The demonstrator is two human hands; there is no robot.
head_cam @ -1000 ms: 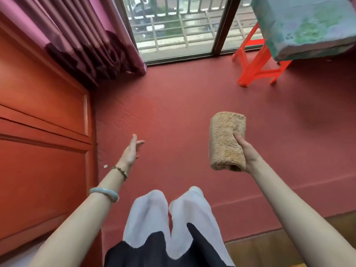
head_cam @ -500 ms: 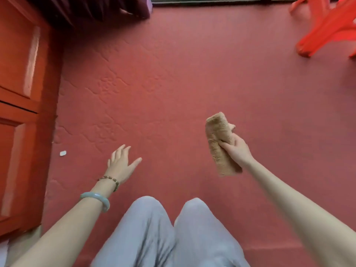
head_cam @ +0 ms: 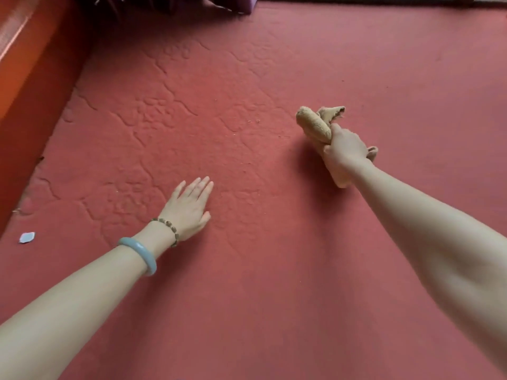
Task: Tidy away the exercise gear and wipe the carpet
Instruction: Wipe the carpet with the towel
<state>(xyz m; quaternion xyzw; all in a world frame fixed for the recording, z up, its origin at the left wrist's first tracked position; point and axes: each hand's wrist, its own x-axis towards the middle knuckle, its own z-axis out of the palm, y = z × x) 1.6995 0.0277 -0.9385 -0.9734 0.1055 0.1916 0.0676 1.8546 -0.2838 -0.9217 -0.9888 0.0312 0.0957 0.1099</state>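
While right hand [head_cam: 345, 149] grips cloth [head_cam: 314, 126] | carpet [head_cam: 274, 283] wrinkled | cabinet [head_cam: 27, 91] left | curtain [head_cam: 244, 5] beyond

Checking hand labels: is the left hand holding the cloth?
No, the tan cloth is bunched in the right hand; the left hand has straight fingers and holds nothing.

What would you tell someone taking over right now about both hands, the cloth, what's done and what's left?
Left hand: open, fingers straight, low over the carpet; contact unclear.
Right hand: grips the bunched cloth, low over the carpet.
Mess: crumbs near the cloth, a pale scrap by the cabinet.
Done: cannot tell; no exercise gear in view.
Left: wipe the carpet, pick up the scrap.
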